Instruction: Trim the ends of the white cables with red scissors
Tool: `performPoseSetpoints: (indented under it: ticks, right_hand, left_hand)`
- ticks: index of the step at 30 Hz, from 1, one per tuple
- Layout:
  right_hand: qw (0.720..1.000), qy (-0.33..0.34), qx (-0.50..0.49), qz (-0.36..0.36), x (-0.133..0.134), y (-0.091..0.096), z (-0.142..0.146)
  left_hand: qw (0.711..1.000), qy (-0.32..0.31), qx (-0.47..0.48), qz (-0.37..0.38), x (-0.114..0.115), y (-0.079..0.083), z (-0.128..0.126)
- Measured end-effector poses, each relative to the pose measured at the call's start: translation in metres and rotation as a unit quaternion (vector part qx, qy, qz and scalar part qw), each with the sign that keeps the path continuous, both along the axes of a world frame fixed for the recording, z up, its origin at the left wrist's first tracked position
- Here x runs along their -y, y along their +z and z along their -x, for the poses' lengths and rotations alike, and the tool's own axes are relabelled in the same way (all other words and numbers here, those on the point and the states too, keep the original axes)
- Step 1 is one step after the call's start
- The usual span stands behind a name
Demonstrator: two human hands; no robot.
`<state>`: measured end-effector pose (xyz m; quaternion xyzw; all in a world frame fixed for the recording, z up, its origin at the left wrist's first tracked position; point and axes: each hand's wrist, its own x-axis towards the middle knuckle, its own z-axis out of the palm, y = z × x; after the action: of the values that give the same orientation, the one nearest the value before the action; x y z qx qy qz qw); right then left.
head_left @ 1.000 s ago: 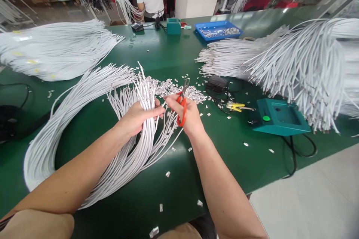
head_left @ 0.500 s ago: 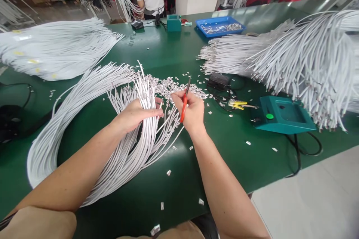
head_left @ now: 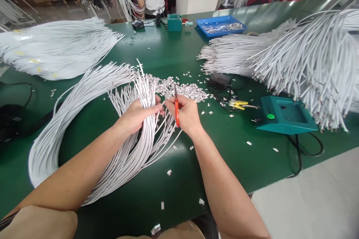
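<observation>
White cables (head_left: 150, 130) stand gathered in a bundle at the centre of the frame, their tips pointing up and their lengths curving down to the lower left. The left hand (head_left: 137, 115) is wrapped around them, thumb pressed across the front. The right hand (head_left: 188, 115) has its fingers curled on red-handled scissors (head_left: 176, 114), blades upward. Half a second ago this hand was farther to the right; now its thumb and forefinger are back beside the left fingertips, while the bundle has hardly shifted. That suggests both hands are again busy at one cable end, though I cannot tell whether the right fingertips pinch it. Just behind the hands lies a heap of small pale pieces (head_left: 193, 91). Farther out, a teal box (head_left: 287, 115) sits at the right of the frame, below another cable pile (head_left: 305, 56).
</observation>
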<state>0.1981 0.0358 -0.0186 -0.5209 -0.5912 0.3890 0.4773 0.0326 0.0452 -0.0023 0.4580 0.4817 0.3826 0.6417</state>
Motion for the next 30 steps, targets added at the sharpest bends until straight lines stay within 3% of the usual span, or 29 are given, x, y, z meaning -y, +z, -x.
performPoseSetpoints:
  ticks: [3, 6, 8, 15, 30]
  right_hand:
    - [0.994, 0.005, 0.101, -0.047, 0.000, -0.001, -0.003]
    - [0.992, 0.033, 0.122, 0.013, -0.003, -0.002, -0.011]
    - [0.987, 0.017, 0.152, 0.047, -0.007, -0.004, -0.016]
    - [0.957, 0.053, 0.282, 0.045, -0.010, -0.008, -0.017]
    - [0.922, 0.066, 0.381, 0.034, -0.004, 0.001, -0.014]
  left_hand:
    - [1.000, 0.013, 0.019, 0.008, -0.003, -0.003, 0.002]
    - [1.000, 0.014, 0.011, 0.019, -0.004, -0.003, 0.004]
    - [0.999, 0.022, 0.002, 0.025, -0.004, -0.002, 0.005]
    - [0.998, 0.051, 0.000, 0.023, -0.002, 0.002, 0.001]
    - [0.993, 0.058, -0.081, -0.058, 0.000, 0.002, 0.000]
